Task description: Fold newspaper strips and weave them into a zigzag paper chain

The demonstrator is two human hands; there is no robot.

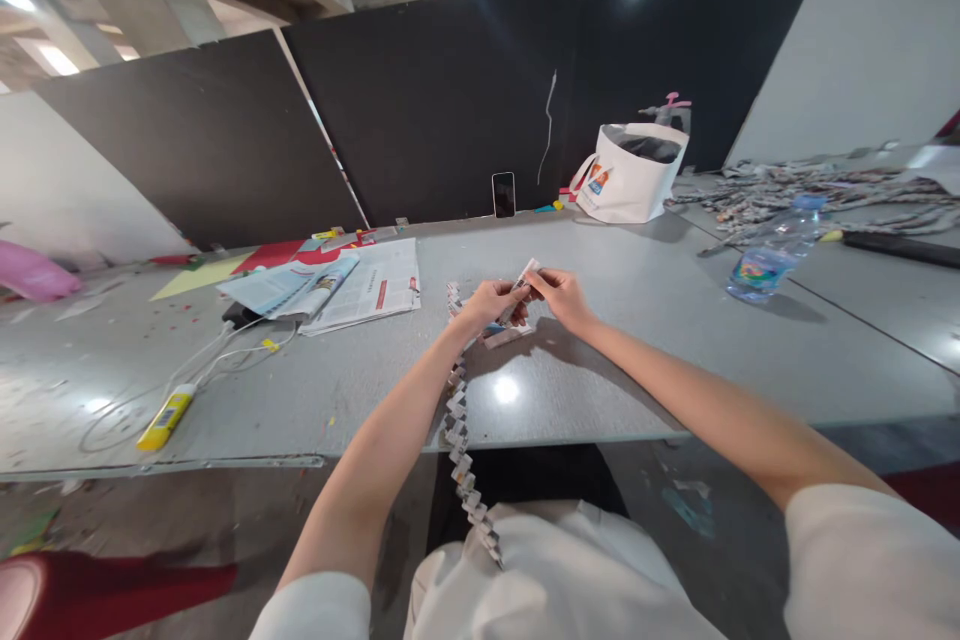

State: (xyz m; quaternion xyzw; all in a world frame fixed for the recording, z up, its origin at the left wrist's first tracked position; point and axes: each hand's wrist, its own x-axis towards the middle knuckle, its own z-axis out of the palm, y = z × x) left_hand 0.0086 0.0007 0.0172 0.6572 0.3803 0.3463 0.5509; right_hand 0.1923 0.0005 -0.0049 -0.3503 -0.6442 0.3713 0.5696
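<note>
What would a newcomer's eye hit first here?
Probably the zigzag folded-paper chain, running from beside the hands over the table's near edge to the person's lap. Next, the white bag at the back right, bright against the black panels. Then the yellow glue stick, lying at the left near the front edge.

Long grey-and-white zigzag folded-paper chain (457,410), draped over grey tabletop (375,370) edge; narrow printed-paper strip (528,271), tilted, raised above.

Glossy grey tabletop (600,370) under matt newspaper (382,285)
</note>
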